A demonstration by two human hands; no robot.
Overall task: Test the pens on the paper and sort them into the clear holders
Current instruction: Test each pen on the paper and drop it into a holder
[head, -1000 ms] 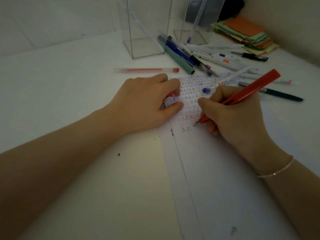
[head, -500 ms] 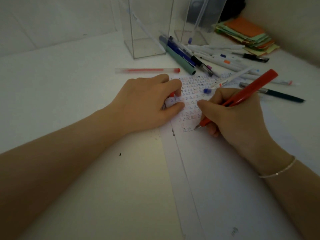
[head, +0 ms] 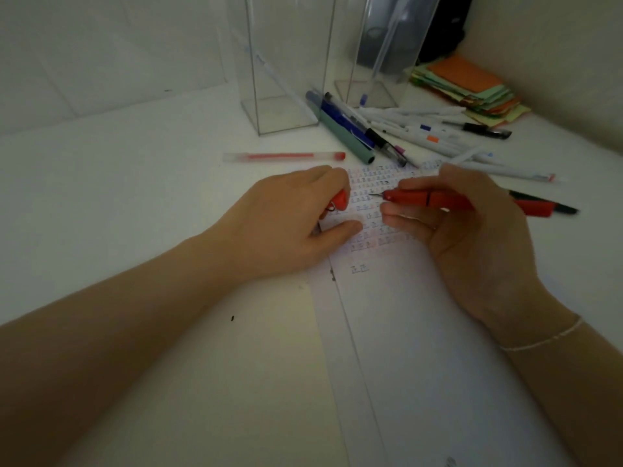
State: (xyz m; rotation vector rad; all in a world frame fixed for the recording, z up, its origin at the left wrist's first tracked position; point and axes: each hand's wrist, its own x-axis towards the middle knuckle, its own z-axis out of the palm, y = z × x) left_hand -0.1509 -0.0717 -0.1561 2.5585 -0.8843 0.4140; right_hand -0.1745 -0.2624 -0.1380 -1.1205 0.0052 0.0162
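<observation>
Right hand (head: 472, 237) grips the red pen (head: 435, 198) sideways over the paper (head: 421, 332). Left hand (head: 293, 220) curls round a red cap (head: 339, 201) at mid frame. Behind them lies a pile of pens (head: 397, 129). Farther up stand two clear holders (head: 286, 65), each with one pen inside.

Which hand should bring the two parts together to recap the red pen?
Probably right. The right hand grips the red pen lifted, nib aimed at the red cap that the left hand holds resting on the paper.
</observation>
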